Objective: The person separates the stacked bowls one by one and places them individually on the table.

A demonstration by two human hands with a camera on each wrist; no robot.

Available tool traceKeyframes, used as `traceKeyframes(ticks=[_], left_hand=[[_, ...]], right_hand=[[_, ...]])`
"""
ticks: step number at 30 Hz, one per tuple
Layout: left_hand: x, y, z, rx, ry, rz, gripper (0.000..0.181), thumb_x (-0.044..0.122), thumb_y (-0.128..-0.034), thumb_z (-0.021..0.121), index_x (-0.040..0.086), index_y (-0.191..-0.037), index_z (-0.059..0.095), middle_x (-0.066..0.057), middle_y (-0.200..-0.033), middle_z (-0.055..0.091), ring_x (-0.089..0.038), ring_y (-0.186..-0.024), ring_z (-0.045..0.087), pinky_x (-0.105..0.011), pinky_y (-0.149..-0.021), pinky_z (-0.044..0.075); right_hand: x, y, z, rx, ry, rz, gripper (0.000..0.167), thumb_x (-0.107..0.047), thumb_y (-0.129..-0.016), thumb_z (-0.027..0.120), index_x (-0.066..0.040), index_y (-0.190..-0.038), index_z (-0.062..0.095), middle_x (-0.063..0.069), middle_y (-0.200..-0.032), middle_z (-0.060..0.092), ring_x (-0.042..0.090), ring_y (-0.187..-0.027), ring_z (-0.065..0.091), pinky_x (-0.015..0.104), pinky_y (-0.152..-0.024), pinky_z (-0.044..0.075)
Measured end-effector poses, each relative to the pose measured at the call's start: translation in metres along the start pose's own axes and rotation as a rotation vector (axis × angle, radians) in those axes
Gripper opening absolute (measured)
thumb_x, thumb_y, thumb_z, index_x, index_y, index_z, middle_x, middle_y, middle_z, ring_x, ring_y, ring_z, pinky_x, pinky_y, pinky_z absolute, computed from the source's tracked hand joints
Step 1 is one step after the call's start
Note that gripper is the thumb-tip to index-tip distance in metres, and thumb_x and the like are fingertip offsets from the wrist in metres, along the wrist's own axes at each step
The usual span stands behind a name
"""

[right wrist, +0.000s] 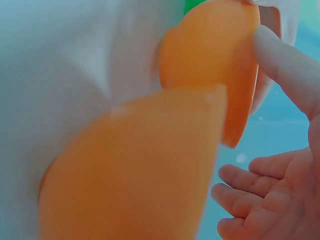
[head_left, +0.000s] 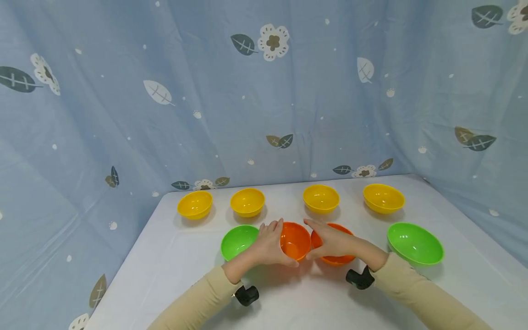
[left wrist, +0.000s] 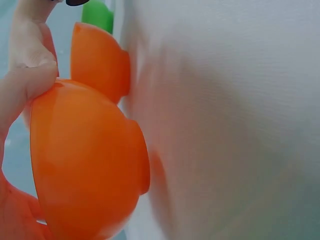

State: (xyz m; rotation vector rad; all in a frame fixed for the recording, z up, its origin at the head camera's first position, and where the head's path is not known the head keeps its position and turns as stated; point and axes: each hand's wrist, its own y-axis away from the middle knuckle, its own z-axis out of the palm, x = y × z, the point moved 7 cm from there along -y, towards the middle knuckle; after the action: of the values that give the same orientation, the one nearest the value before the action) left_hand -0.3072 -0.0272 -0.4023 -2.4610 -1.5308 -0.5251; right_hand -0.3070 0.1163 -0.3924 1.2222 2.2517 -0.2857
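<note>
My left hand (head_left: 269, 245) grips an orange bowl (head_left: 295, 243) at the middle of the table, thumb at its near rim and fingers at its far left side. In the left wrist view, that same bowl (left wrist: 85, 160) stands upright, with a shadow beside its base. My right hand (head_left: 332, 240) reaches over a second orange bowl (head_left: 340, 260), partly hiding it. Its fingers are spread, and the thumb (right wrist: 280, 60) is at the rim of the gripped bowl (right wrist: 215, 50). Whether it touches is unclear. Behind my left hand sits a green bowl (head_left: 238, 240).
Yellow bowls stand along the back: two on the left (head_left: 195, 205) (head_left: 247, 202), one right of centre (head_left: 321, 199) and one at the far right (head_left: 383, 198). A larger green bowl (head_left: 415, 244) is at the right. Patterned blue cloth (head_left: 264, 101) hangs behind the white table (head_left: 297, 302).
</note>
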Motion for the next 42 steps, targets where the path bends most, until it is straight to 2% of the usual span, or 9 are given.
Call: traceKeyframes(ticks=[6, 11, 17, 24, 29, 35, 39, 42], left_hand=[[-0.002, 0.002, -0.010, 0.016, 0.056, -0.018, 0.117, 0.054, -0.0585, 0.077, -0.002, -0.144, 0.019, -0.020, -0.143, 0.030, -0.045, -0.130, 0.024, -0.055, -0.107, 0.020], [-0.003, 0.003, -0.025, 0.043, 0.097, -0.027, 0.115, 0.050, -0.0603, 0.077, -0.001, -0.144, 0.017, -0.022, -0.147, 0.021, -0.043, -0.134, 0.016, -0.055, -0.107, 0.020], [-0.008, 0.006, -0.045, 0.077, 0.128, -0.055, 0.119, 0.050, -0.0576, 0.079, 0.001, -0.145, 0.015, -0.021, -0.149, 0.018, -0.045, -0.130, 0.022, -0.055, -0.100, 0.032], [-0.016, 0.015, -0.065, 0.083, 0.117, -0.106, 0.122, 0.052, -0.0570, 0.080, 0.002, -0.146, 0.013, -0.017, -0.148, 0.022, -0.043, -0.130, 0.025, -0.055, -0.099, 0.034], [-0.024, 0.024, -0.075, 0.092, 0.124, -0.135, 0.120, 0.050, -0.0581, 0.080, 0.001, -0.145, 0.014, -0.018, -0.148, 0.021, -0.041, -0.131, 0.025, -0.056, -0.099, 0.033], [-0.041, 0.035, -0.085, 0.095, 0.118, -0.154, 0.119, 0.047, -0.0590, 0.080, -0.001, -0.145, 0.013, -0.019, -0.148, 0.022, -0.040, -0.131, 0.025, -0.056, -0.097, 0.036], [-0.052, 0.043, -0.092, 0.101, 0.090, -0.179, 0.118, 0.048, -0.0594, 0.079, -0.002, -0.145, 0.014, -0.019, -0.147, 0.024, -0.039, -0.126, 0.030, -0.053, -0.092, 0.041], [-0.060, 0.048, -0.098, 0.112, 0.057, -0.177, 0.117, 0.049, -0.0602, 0.078, -0.003, -0.144, 0.015, -0.020, -0.145, 0.027, -0.041, -0.128, 0.027, -0.056, -0.095, 0.037]], right_hand=[[0.008, 0.007, -0.007, 0.036, -0.004, 0.027, 0.096, -0.045, -0.073, 0.072, -0.001, -0.143, 0.024, 0.019, -0.147, 0.027, 0.040, -0.133, 0.024, 0.059, -0.100, 0.030], [0.014, 0.015, -0.013, 0.066, 0.007, 0.026, 0.092, -0.042, -0.076, 0.072, -0.004, -0.144, 0.023, 0.019, -0.147, 0.025, 0.043, -0.133, 0.020, 0.061, -0.099, 0.029], [0.018, 0.023, -0.021, 0.093, 0.004, 0.020, 0.088, -0.040, -0.077, 0.070, 0.000, -0.142, 0.026, 0.023, -0.146, 0.026, 0.048, -0.132, 0.017, 0.063, -0.099, 0.027], [0.026, 0.032, -0.028, 0.114, 0.007, 0.030, 0.091, -0.044, -0.078, 0.068, 0.004, -0.142, 0.023, 0.027, -0.146, 0.021, 0.052, -0.132, 0.009, 0.063, -0.103, 0.017], [0.031, 0.039, -0.032, 0.135, 0.033, 0.022, 0.092, -0.045, -0.079, 0.067, 0.006, -0.141, 0.023, 0.028, -0.146, 0.019, 0.053, -0.131, 0.009, 0.063, -0.103, 0.015], [0.033, 0.048, -0.039, 0.165, 0.058, 0.018, 0.091, -0.044, -0.079, 0.067, 0.007, -0.140, 0.024, 0.029, -0.145, 0.021, 0.052, -0.131, 0.013, 0.062, -0.104, 0.013], [0.035, 0.054, -0.045, 0.184, 0.078, 0.024, 0.091, -0.044, -0.078, 0.068, 0.007, -0.139, 0.025, 0.031, -0.143, 0.023, 0.053, -0.130, 0.015, 0.063, -0.103, 0.015], [0.038, 0.056, -0.048, 0.188, 0.088, 0.030, 0.091, -0.045, -0.077, 0.068, 0.007, -0.139, 0.026, 0.031, -0.143, 0.023, 0.053, -0.130, 0.015, 0.063, -0.103, 0.014]])
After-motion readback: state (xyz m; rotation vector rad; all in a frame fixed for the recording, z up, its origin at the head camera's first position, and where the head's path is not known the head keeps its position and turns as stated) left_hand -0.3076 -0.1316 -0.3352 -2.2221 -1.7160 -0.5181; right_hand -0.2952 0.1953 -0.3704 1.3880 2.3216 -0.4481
